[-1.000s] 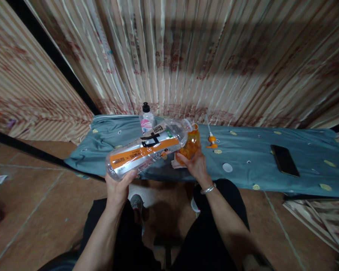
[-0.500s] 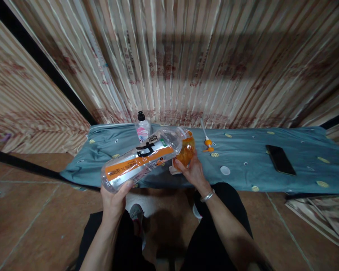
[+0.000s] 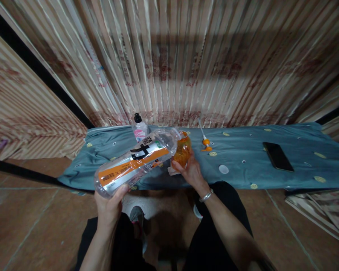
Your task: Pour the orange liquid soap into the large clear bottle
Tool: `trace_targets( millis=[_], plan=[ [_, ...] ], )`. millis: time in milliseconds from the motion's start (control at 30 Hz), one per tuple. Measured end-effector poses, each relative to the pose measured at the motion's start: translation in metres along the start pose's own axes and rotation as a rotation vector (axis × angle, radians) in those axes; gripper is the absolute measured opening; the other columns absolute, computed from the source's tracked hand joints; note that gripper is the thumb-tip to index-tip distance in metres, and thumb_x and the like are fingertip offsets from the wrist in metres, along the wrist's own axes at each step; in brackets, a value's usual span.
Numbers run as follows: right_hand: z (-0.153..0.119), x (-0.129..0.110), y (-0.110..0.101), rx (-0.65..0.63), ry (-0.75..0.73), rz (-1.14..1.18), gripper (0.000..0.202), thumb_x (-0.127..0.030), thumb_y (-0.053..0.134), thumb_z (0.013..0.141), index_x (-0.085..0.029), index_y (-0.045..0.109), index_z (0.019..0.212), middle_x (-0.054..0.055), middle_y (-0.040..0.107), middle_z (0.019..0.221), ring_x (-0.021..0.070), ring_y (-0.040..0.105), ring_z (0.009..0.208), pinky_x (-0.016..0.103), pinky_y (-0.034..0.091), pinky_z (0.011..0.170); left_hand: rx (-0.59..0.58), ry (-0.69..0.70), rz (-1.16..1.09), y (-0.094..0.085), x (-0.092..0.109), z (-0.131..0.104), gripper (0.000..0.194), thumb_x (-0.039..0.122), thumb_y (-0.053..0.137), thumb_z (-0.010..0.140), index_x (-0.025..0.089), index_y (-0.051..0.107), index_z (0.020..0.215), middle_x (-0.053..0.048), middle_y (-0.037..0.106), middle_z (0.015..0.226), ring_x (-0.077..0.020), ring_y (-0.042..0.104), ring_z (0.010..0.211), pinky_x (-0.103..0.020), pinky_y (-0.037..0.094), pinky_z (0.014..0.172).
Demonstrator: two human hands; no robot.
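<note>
My left hand (image 3: 110,203) is closed round the base of a large clear plastic bottle (image 3: 135,162) with an orange and silver label. The bottle lies tilted, its neck up to the right at the top of an orange see-through bottle (image 3: 182,152). My right hand (image 3: 190,170) grips that orange bottle from the right side, thumb in front. Whether liquid passes between the two I cannot tell. Beneath the orange bottle a pale cloth or tissue (image 3: 173,171) partly shows. An orange pump head (image 3: 206,145) with a clear tube lies on the bed just beyond my right hand.
A clear bottle with a black cap (image 3: 139,128) stands behind the large bottle. To the right are a white round lid (image 3: 223,169) and a black phone (image 3: 278,156) on the teal cloth (image 3: 248,150). Dark frame bars and striped curtains surround it.
The large bottle's base has shifted slightly left and down in the view along with my left hand. Both hands keep their hold; the whole view has also moved a little.
</note>
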State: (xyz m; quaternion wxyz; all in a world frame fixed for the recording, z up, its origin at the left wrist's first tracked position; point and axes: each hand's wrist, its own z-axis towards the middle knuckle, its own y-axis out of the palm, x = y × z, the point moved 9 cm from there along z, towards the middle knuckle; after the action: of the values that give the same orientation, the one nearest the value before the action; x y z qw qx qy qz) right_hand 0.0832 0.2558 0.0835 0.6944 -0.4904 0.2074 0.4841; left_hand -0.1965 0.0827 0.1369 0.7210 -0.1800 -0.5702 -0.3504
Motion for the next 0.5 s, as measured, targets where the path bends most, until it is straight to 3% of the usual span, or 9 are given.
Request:
trace_targets(
  millis=[500],
  plan=[
    [-0.0007, 0.003, 0.0011, 0.001, 0.003, -0.01, 0.082, -0.063, 0.068, 0.092, -0.013, 0.043, 0.153, 0.025, 0.066, 0.145, 0.0391, 0.067, 0.134, 0.059, 0.058, 0.109, -0.008, -0.005, 0.078, -0.0073, -0.0059, -0.0009, 0.071, 0.041, 0.091, 0.068, 0.018, 0.066, 0.131, -0.011, 0.075, 0.119, -0.0319, 0.074, 0.11, -0.048, 0.058, 0.105]
  ],
)
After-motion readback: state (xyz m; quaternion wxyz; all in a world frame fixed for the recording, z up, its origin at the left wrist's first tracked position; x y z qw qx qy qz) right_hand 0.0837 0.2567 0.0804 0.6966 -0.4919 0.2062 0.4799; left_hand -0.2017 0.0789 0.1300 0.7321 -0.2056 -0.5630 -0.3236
